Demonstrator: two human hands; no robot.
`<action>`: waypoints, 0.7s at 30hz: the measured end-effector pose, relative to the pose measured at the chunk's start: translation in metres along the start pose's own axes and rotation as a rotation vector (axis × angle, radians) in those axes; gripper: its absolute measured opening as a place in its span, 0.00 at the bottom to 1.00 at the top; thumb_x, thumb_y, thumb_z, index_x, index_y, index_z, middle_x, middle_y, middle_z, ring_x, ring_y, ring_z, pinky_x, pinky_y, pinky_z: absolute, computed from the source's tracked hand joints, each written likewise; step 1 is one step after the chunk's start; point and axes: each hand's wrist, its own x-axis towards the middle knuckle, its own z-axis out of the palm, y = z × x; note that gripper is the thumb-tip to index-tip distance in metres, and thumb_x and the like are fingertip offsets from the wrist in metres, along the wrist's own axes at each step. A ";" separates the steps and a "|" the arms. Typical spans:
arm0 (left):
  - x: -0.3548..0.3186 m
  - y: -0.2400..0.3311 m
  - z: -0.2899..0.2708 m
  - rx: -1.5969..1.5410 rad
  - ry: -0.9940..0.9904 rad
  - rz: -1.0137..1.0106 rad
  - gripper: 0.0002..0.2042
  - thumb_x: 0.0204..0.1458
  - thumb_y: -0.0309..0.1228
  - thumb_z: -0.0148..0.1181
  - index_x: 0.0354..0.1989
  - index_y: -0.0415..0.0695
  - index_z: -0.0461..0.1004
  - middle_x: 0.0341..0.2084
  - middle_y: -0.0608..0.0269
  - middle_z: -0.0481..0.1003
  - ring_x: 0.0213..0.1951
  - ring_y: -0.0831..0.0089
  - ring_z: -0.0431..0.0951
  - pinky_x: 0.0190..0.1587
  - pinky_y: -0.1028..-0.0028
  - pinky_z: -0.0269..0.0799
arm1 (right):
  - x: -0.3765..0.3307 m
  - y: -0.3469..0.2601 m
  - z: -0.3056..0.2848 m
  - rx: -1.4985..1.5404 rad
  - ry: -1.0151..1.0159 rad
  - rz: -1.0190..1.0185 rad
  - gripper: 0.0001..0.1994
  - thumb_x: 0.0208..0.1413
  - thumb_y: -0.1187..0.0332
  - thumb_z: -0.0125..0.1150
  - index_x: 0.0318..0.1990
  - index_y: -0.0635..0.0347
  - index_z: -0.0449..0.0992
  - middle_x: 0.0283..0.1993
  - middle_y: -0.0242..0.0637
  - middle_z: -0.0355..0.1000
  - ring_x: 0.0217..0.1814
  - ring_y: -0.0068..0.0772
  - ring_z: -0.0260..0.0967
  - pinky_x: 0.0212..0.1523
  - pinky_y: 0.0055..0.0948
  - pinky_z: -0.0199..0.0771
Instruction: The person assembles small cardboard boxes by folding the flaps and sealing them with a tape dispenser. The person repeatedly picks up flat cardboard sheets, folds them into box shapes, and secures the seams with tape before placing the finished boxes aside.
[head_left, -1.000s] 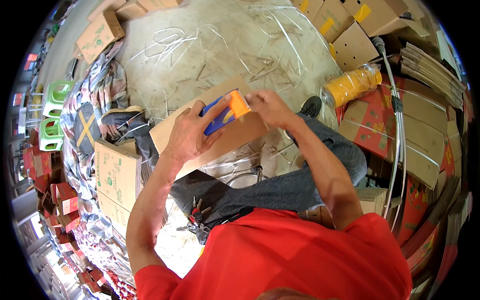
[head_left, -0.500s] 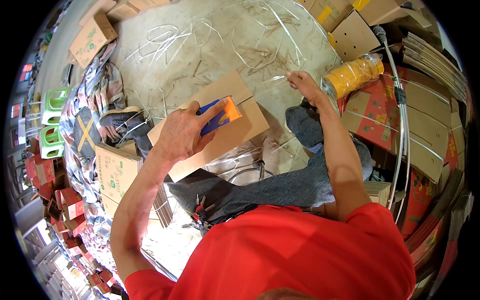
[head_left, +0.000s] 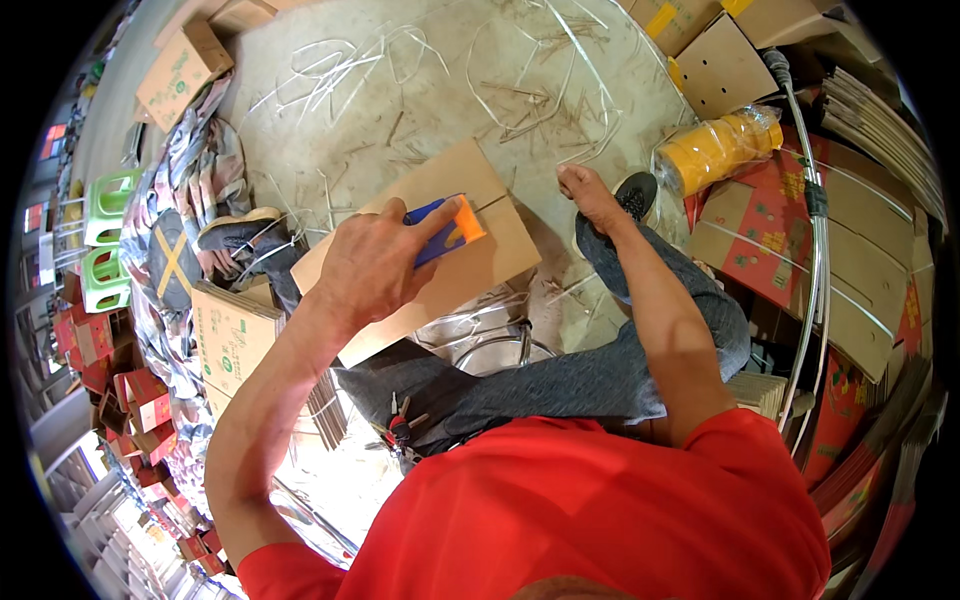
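My left hand [head_left: 368, 258] is wrapped round a blue and orange hand-held tape dispenser [head_left: 447, 238], which rests on a flat-topped brown cardboard box [head_left: 425, 185]. The box sits at an angle in front of me, beyond my bent leg. A seam runs across its top and shows to the right of the dispenser. Out to the right, away from the box, my right hand [head_left: 592, 192] is closed above my shoe [head_left: 637, 192]. I cannot make out whether anything is between its fingers.
Shrink-wrapped yellow tape rolls [head_left: 715, 152] lie at the right, beside stacked red and brown flattened cartons [head_left: 745, 235]. A metal pole [head_left: 815, 230] stands close by. Loose white strapping [head_left: 340, 68] litters the floor. Green stools [head_left: 108, 275] and folded cartons [head_left: 232, 338] are at left.
My right hand has moved slightly left and down; the clear strip at its fingertips no longer shows. My right foot has shifted. The left hand and tape dispenser have hardly moved.
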 end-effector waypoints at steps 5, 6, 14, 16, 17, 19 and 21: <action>0.011 0.006 -0.004 0.064 -0.050 -0.009 0.31 0.55 0.41 0.68 0.69 0.60 0.68 0.32 0.51 0.76 0.29 0.52 0.81 0.32 0.58 0.78 | 0.007 0.035 0.034 0.054 -0.050 0.024 0.17 0.74 0.56 0.51 0.31 0.53 0.68 0.27 0.19 0.58 0.30 0.17 0.52 0.33 0.24 0.56; 0.014 0.005 -0.004 0.068 -0.062 -0.006 0.30 0.55 0.41 0.68 0.68 0.60 0.68 0.32 0.51 0.76 0.29 0.52 0.81 0.32 0.58 0.78 | 0.009 0.044 0.037 0.024 -0.062 0.022 0.17 0.74 0.56 0.51 0.33 0.54 0.70 0.28 0.20 0.61 0.31 0.16 0.54 0.34 0.23 0.58; 0.022 0.007 -0.004 0.015 -0.114 -0.025 0.24 0.60 0.44 0.63 0.65 0.61 0.72 0.33 0.50 0.76 0.31 0.49 0.81 0.33 0.56 0.75 | 0.012 0.083 0.103 0.107 0.020 0.067 0.21 0.72 0.51 0.54 0.42 0.62 0.79 0.35 0.26 0.74 0.39 0.21 0.66 0.42 0.29 0.72; 0.021 0.006 -0.004 0.006 -0.089 -0.022 0.24 0.59 0.44 0.63 0.65 0.61 0.72 0.33 0.50 0.76 0.30 0.49 0.81 0.33 0.56 0.75 | 0.015 0.081 0.101 0.065 0.036 0.086 0.22 0.71 0.49 0.56 0.41 0.63 0.79 0.34 0.26 0.73 0.38 0.21 0.65 0.41 0.29 0.71; 0.019 0.003 -0.002 0.012 -0.070 -0.001 0.28 0.56 0.42 0.66 0.67 0.60 0.71 0.32 0.50 0.75 0.29 0.51 0.80 0.32 0.58 0.76 | 0.015 0.081 0.097 0.005 0.028 0.079 0.21 0.71 0.50 0.56 0.44 0.63 0.79 0.36 0.28 0.75 0.40 0.22 0.67 0.42 0.30 0.72; 0.016 0.002 -0.001 0.023 -0.052 0.024 0.32 0.53 0.40 0.69 0.69 0.60 0.69 0.31 0.51 0.74 0.27 0.53 0.79 0.31 0.59 0.76 | 0.016 0.080 0.090 -0.107 0.018 0.057 0.22 0.70 0.50 0.58 0.48 0.64 0.78 0.41 0.31 0.77 0.42 0.26 0.70 0.45 0.33 0.73; 0.023 0.004 -0.005 0.032 -0.047 0.050 0.32 0.53 0.40 0.69 0.69 0.59 0.69 0.31 0.51 0.74 0.26 0.53 0.79 0.32 0.59 0.76 | 0.029 0.112 0.068 -0.343 0.381 0.146 0.22 0.69 0.52 0.58 0.54 0.66 0.75 0.49 0.38 0.78 0.49 0.34 0.73 0.51 0.37 0.74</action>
